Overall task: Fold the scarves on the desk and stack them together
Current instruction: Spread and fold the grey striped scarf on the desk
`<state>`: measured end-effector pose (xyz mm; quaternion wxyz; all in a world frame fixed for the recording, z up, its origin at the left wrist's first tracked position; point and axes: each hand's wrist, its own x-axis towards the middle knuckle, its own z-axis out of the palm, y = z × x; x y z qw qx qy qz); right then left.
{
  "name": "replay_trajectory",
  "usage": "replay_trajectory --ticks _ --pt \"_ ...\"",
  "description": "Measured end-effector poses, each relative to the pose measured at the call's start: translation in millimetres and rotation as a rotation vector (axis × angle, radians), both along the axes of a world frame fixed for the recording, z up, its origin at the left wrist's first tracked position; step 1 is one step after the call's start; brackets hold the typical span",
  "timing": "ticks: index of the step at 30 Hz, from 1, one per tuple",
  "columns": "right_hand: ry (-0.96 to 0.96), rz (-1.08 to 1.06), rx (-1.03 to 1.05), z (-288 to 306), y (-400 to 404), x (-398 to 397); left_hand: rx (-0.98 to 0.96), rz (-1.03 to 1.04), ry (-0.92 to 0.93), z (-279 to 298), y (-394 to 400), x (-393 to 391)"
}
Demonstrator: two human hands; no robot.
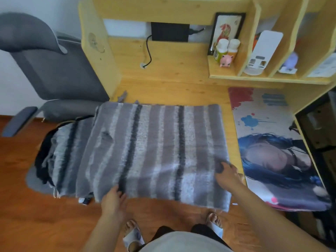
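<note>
Wide woollen scarf (154,151): grey and off-white stripes with narrow black bands. Pale yellow pine tabletop (172,88). Printed desk mat (269,124): light grey ground, red and blue splashes, blue-haired figure. Padded fabric chair (54,70): dark grey. Plank floor (27,215): reddish brown. Small toy figure (225,60): pink.

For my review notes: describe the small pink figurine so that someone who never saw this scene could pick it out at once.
Start at the wooden desk and go to its low shelf at the back right, in front of the black-framed picture. The pink figurine stands there before two white-capped bottles. It is the only pink, round-bodied, eared thing on that shelf.
</note>
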<state>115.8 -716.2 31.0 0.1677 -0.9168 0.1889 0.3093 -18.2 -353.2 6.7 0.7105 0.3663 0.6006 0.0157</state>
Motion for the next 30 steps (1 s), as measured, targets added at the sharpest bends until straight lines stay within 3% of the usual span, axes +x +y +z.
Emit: replay_trajectory --ticks 2,5,9,12,15,16,18,20,22,24,26,30 --pt "-0.009 0.006 0.015 0 1 -7 0.032 -0.065 0.019 -11 14 9" --pt "-0.052 0.001 -0.006 3 3 -18 0.071 0.01 0.063 -51 51 10" --pt "-0.129 -0.353 0.132 1 7 -20 0.09 0.076 0.035 -103 103 2" --pt "-0.126 -0.457 0.241 9 1 -7 0.21 -0.003 0.182 -52 86 7" --pt "-0.132 -0.208 0.0 38 -27 16 0.548 -0.29 0.536 23 44 11" --pt "-0.15 -0.125 -0.106 48 -43 24 0.717 -0.399 0.567 37 34 11" --pt "-0.301 -0.064 -0.329 63 -80 40 0.97 -0.696 0.398 56 21 19" --pt "-0.508 -0.108 -0.498 74 -113 52 1.053 -1.046 0.161 58 10 37" --pt "-0.616 -0.169 -0.471 76 -121 59 1.068 -1.377 0.054 57 -8 60" --pt "-0.505 -0.203 -0.356 69 -104 53 1.071 -1.607 0.049 53 -26 81" --pt "-0.347 -0.183 -0.27 48 -75 29 1.058 -1.725 0.139 40 -33 99" --pt "-0.163 -0.015 -0.057 2 -22 -37 0.957 -1.754 0.413 17 -24 108"
